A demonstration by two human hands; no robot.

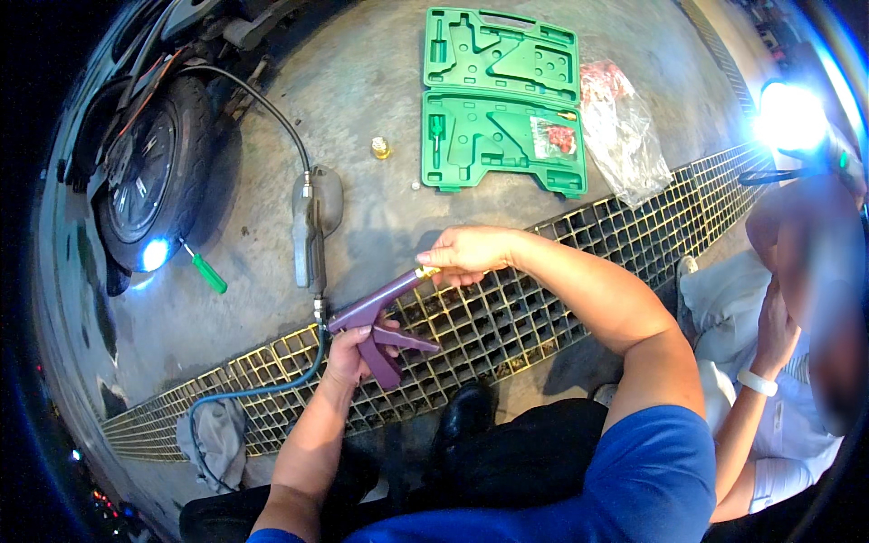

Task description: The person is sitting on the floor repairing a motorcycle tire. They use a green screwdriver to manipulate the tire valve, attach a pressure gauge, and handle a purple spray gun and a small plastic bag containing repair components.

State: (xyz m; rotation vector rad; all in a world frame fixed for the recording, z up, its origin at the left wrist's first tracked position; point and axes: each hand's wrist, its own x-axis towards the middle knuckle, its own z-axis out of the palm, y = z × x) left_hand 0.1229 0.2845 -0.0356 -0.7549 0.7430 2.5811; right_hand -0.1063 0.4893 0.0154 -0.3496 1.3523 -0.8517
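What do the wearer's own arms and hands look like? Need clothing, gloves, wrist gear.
Left hand and right hand: ungloved. Bare forearms, no watch or band visible. Blue fabric short right sleeve ends above the elbow; matching blue left sleeve barely shows at the lower edge. Can't make out any rings.

Head view: worn fisheye from above, facing down, slightly ahead. Left hand (351,355), right hand (472,252) near, around centre; wheel (143,174) farther, ten o'clock; case (500,134) farther, one o'clock.
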